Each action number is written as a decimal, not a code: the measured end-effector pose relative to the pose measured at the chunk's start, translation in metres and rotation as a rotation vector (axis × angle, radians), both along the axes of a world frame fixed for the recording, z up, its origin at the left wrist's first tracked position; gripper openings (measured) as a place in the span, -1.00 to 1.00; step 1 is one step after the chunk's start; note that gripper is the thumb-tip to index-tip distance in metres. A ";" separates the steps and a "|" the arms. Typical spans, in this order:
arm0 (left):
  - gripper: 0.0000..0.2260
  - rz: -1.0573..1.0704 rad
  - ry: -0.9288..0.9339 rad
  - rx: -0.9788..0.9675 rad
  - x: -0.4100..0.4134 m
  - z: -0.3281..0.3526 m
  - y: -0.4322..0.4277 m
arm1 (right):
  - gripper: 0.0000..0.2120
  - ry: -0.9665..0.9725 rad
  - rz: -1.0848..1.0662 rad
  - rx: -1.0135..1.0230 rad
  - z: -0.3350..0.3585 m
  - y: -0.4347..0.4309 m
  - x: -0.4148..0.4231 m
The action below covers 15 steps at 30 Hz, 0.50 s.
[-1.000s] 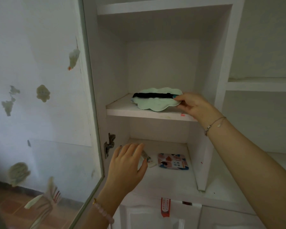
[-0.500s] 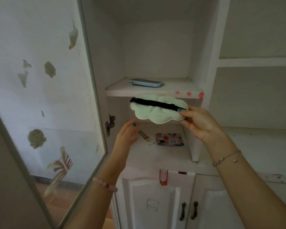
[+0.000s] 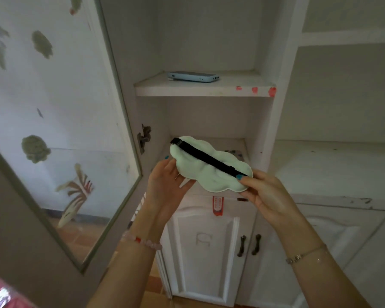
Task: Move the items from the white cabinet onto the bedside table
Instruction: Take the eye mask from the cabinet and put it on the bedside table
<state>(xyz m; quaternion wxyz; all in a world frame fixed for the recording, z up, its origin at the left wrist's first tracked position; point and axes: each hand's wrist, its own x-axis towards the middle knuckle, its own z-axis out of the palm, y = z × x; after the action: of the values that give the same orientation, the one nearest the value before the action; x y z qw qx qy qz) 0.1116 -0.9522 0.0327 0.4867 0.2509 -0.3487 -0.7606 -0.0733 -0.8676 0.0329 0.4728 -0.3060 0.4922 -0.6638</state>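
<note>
A glass door (image 3: 111, 134) stands open from 8 to 11 o'clock. Through it show 2 green blob decals (image 3: 35, 148) at 9 and 10 o'clock and a striped leaf decal (image 3: 76, 192) at 8 o'clock, above reddish floor tiles (image 3: 85, 236). A metal hinge (image 3: 144, 137) sits near center. 3 red smudges (image 3: 272, 91) mark 1 o'clock. At 5 o'clock hang a red label (image 3: 217, 205) and 2 dark handles (image 3: 241, 246). A pink-red blur (image 3: 0, 292) fills the corner at 7 o'clock.

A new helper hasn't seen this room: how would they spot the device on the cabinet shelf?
Find the white cabinet with its glass door open, then the shelf whose front edge bears red smears. Alone on it lies a flat, pale blue device, unlike the soft green eye mask held lower down.
</note>
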 end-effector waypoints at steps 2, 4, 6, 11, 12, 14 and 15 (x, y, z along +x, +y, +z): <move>-0.58 0.015 -0.021 0.005 0.002 -0.008 0.005 | -0.78 0.013 0.015 0.022 -0.009 0.006 0.001; -0.63 0.029 -0.042 0.013 0.003 -0.014 0.012 | -0.78 0.038 0.045 0.039 -0.014 0.013 0.002; -0.67 0.048 -0.054 0.002 0.004 -0.017 0.021 | -0.79 0.048 0.078 0.039 -0.017 0.019 0.001; -0.69 0.150 -0.094 -0.004 0.000 -0.020 0.049 | -0.77 0.073 0.167 0.058 -0.024 0.032 -0.007; -0.68 0.169 -0.097 -0.002 -0.003 -0.021 0.056 | -0.77 0.070 0.186 0.059 -0.025 0.035 -0.010; -0.68 0.211 -0.099 -0.004 -0.009 -0.022 0.073 | -0.82 0.052 0.226 0.061 -0.027 0.044 -0.019; -0.69 0.237 -0.098 -0.002 -0.012 -0.023 0.083 | -0.84 0.046 0.247 0.064 -0.028 0.049 -0.024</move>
<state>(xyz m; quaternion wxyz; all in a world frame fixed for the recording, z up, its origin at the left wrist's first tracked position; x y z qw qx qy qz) 0.0994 -0.8691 0.0093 0.5556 0.3269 -0.3407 -0.6844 -0.0971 -0.8188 0.0052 0.5492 -0.3642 0.4824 -0.5771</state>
